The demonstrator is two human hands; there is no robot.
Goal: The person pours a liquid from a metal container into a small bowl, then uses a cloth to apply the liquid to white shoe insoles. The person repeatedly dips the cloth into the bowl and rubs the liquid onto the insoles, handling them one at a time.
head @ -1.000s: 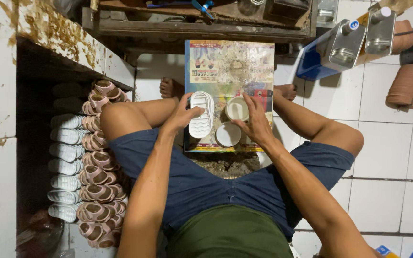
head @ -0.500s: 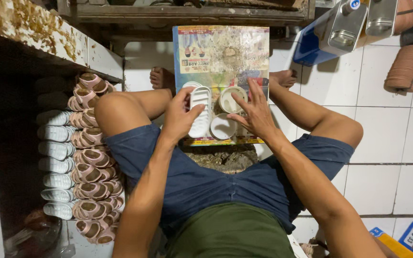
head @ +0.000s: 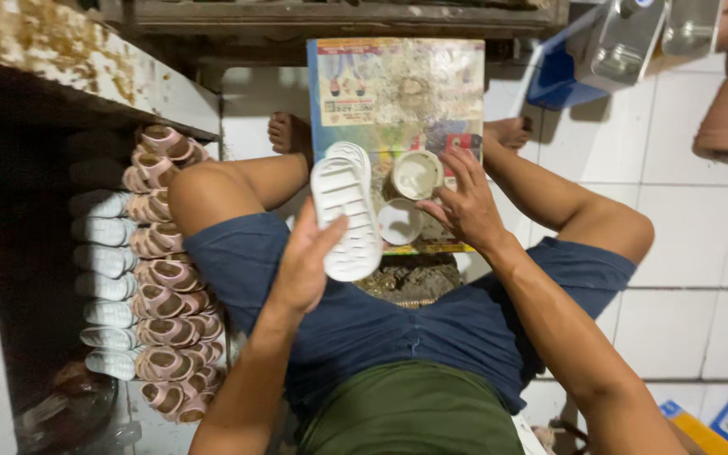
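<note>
While the left hand (head: 305,270) grips the white ribbed rubber sandal sole (head: 345,211) above the lap, the open, empty right hand (head: 465,206) should steady the small white round cup (head: 399,222) before dipping.

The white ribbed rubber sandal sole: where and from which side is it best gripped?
Probably at its near end, where the left hand already holds the white ribbed rubber sandal sole: the long, flat, narrow shape lets a thumb and fingers pinch its faces there. That leaves the far end free over the two round white cups.
</note>
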